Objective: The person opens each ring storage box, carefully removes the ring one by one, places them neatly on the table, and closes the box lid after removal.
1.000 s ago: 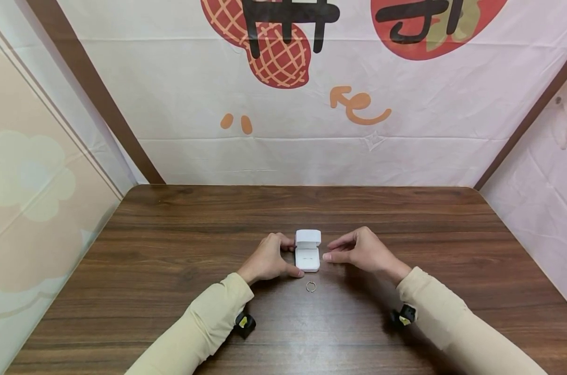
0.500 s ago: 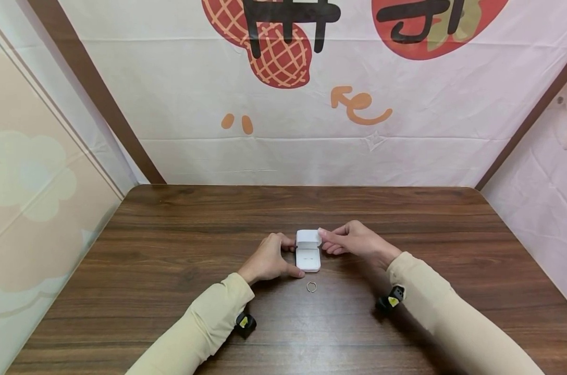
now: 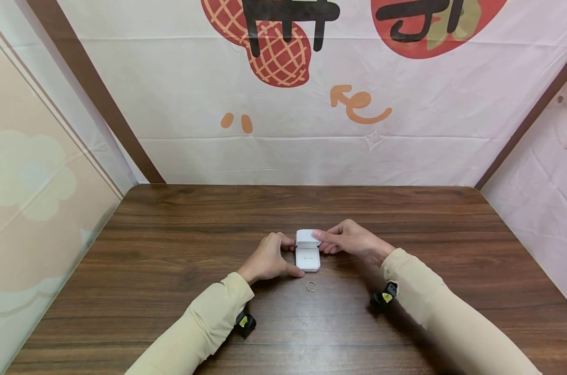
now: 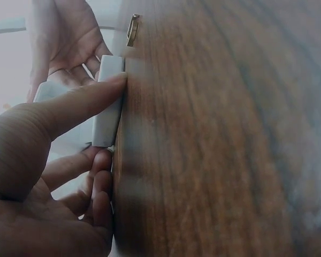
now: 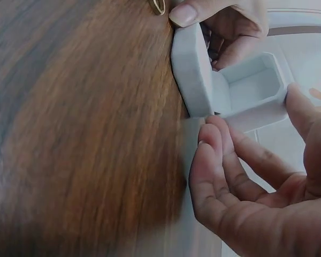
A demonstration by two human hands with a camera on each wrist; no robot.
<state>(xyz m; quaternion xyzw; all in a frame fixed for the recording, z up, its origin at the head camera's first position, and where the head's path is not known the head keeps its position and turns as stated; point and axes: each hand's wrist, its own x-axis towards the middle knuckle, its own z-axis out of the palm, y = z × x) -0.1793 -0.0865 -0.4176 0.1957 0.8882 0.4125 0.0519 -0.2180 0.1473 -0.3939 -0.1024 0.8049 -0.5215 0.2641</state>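
A small white ring box [image 3: 307, 260] stands on the table with its lid [image 3: 306, 237] raised, and a pale slotted pad fills its base. My left hand [image 3: 268, 257] grips the base from the left, its thumb at the front corner and its fingers behind. From the right, my right hand [image 3: 354, 240] holds the lid, with the thumb on its rim and the curled fingers beside the hinge, as the right wrist view shows [image 5: 257, 187]. A thin gold-coloured ring [image 3: 311, 286] lies just in front of the box, touched by neither hand.
The brown wood-grain table [image 3: 194, 219] reaches back to a white printed cloth wall [image 3: 283, 156]. Further cloth panels stand at the left and right sides. A small black device [image 3: 245, 324] sits at the left wrist.
My right hand has moved left and slightly away from me, from beside the box onto its lid. The left hand, box and ring have stayed in place.
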